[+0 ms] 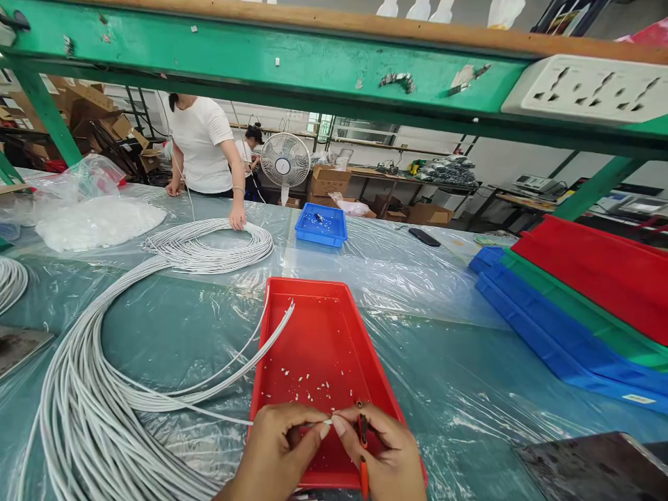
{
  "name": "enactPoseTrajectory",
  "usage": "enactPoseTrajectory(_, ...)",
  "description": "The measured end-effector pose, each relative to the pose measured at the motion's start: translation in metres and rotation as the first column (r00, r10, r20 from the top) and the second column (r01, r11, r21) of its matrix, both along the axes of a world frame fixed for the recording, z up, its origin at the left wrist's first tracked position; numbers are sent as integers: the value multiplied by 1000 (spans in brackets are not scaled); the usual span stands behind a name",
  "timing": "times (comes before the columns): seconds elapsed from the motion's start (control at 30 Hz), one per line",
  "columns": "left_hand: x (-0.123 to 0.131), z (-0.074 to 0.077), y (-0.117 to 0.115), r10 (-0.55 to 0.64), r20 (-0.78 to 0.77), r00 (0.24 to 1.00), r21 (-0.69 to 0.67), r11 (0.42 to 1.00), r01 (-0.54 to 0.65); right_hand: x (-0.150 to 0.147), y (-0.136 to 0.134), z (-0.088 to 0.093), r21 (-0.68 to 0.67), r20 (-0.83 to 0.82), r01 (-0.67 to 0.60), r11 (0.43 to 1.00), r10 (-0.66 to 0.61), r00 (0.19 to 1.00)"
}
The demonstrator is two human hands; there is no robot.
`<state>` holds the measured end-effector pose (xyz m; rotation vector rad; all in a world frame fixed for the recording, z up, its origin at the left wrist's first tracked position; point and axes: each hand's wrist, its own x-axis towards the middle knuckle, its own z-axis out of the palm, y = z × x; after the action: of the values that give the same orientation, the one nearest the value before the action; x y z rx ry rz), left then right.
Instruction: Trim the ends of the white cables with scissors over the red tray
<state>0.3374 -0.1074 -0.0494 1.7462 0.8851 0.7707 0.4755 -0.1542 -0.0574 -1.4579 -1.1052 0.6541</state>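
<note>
Over the near end of a red tray [313,334], my left hand [279,452] pinches a thin white cable [224,417] close to its end. My right hand [389,456] meets it fingertip to fingertip at the cable's tip, and also holds a small orange-handled hand tool [364,476], which looks like pliers or cutters; its jaws are partly hidden by the fingers. Small white scraps [307,379] lie in the tray. A thick bundle of white cables [88,362] curves along the left, with several ends [284,316] reaching over the tray.
Beyond the tray are a coiled cable bundle [224,261], touched by a person's hand [238,216], and a blue tray [321,226]. Stacked trays [579,306] stand right, near a dark metal plate [589,463]. A green beam [313,62] with a power strip [589,90] crosses above.
</note>
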Motion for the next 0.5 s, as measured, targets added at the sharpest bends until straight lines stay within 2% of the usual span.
enactPoseTrajectory(0.1, -2, -8, -7, 75, 102, 992, 221, 971, -96, 6, 6, 5, -62, 21, 17, 998, -16, 1000)
enactPoseTrajectory(0.17, 1, -15, -12, 60, 127, 990, 227, 970, -88, 10, 9, 6, -77, 2, 28, 997, -28, 1000)
enactPoseTrajectory(0.23, 6, -20, -16, 33, 130, 991, 13, 999, -35, 12, 10, 6, -95, -36, 21, 995, -25, 999)
enactPoseTrajectory(0.27, 8, -21, -17, 43, 158, 986, -135, 991, -21, 12, 10, 6, -107, -68, 8, 994, -16, 998)
enactPoseTrajectory(0.33, 11, -20, -14, 105, 245, 964, -374, 928, -6, 11, 9, 5, -130, -140, -25, 991, 6, 990)
enactPoseTrajectory(0.4, 11, -14, -9, 186, 311, 932, -489, 872, -11, 7, 8, 4, -148, -218, -45, 988, 12, 976)
enactPoseTrajectory(0.5, 7, -4, -2, 285, 372, 884, -591, 807, -11, -3, 6, 4, -168, -342, -59, 984, -2, 940)
